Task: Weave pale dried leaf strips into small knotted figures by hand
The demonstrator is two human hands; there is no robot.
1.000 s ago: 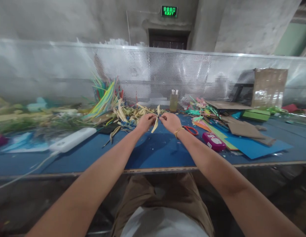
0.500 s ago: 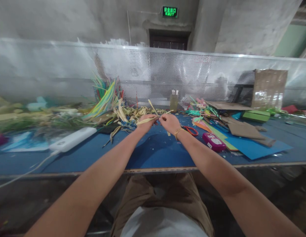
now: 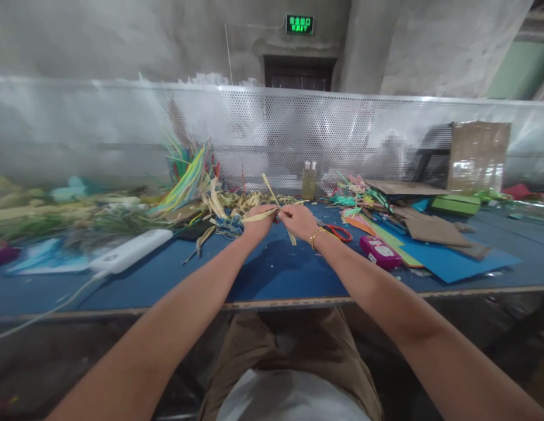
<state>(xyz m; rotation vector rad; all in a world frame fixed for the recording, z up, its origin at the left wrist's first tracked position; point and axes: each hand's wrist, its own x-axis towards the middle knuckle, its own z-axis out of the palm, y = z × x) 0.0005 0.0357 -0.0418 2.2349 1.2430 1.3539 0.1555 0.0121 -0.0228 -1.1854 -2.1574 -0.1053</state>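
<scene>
My left hand (image 3: pixel 260 229) is closed over the desk's middle, pinching pale dried corn husk strips (image 3: pixel 269 187). One strip sticks up above the fingers, and another lies across the back of this hand. My right hand (image 3: pixel 302 222), a gold bracelet at its wrist, meets the left with thumb and forefinger pinched on the same strips. A strip end hangs below, between the hands. Where the strips cross is mostly hidden by the fingers. Behind and left of my hands lies a heap of dried husks (image 3: pixel 237 204). Red-handled scissors (image 3: pixel 341 233) rest right of my right wrist.
A purple box (image 3: pixel 379 252) and coloured paper sheets (image 3: pixel 456 260) lie to the right with cardboard pieces (image 3: pixel 439 234). A white power strip (image 3: pixel 131 250) with its cord is at left. A bottle (image 3: pixel 309 180) stands behind, before a perforated metal screen (image 3: pixel 293 128).
The strip end below my hands has swung left and now shows between them. My right hand has shifted slightly left. Both hands keep their pinch, and the view has tilted a little.
</scene>
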